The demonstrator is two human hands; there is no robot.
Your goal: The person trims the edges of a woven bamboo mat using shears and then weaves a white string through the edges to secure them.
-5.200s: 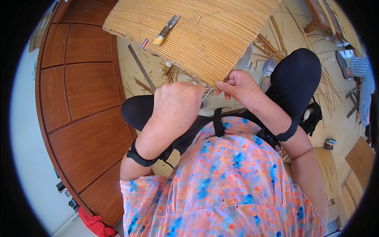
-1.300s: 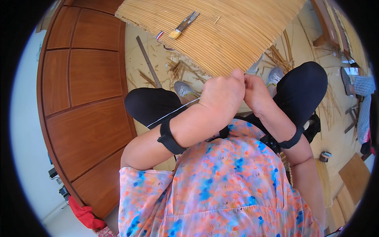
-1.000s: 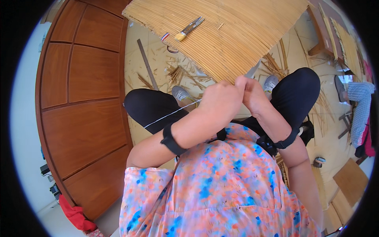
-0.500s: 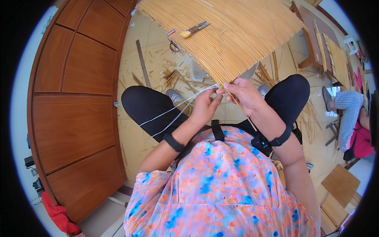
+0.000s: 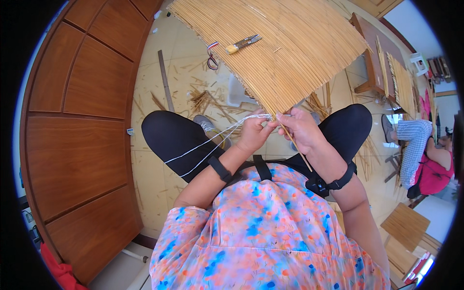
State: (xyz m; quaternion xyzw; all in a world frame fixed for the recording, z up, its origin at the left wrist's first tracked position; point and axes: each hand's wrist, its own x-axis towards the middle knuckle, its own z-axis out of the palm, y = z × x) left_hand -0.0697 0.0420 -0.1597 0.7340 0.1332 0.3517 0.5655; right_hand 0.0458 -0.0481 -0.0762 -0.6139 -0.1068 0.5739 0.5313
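A large mat of thin, straw-coloured reed sticks (image 5: pixel 290 48) reaches from the far side to a corner between my knees. At this corner my left hand (image 5: pixel 256 133) is closed, thumb and fingers pinching by the white string (image 5: pixel 208 137). Two strands of that string trail left across my thigh. My right hand (image 5: pixel 300 129) grips a thin reed stick (image 5: pixel 302 154) at the same corner, its free end slanting down toward my waist. The fingertips of both hands nearly meet there, and the string's end among them is partly hidden.
On the mat lie a small cutting tool (image 5: pixel 243 44) and a striped ribbon loop (image 5: pixel 211 57). Reed scraps (image 5: pixel 200 99) litter the tiled floor. Wooden cabinet doors (image 5: pixel 77 154) stand at left. A seated person (image 5: pixel 425 154) and a wooden table (image 5: pixel 369 58) are at right.
The whole view has shifted slightly, so the mat and floor sit a little differently. Both hands stay at the mat's corner, with fingertips closer together around the stick and string.
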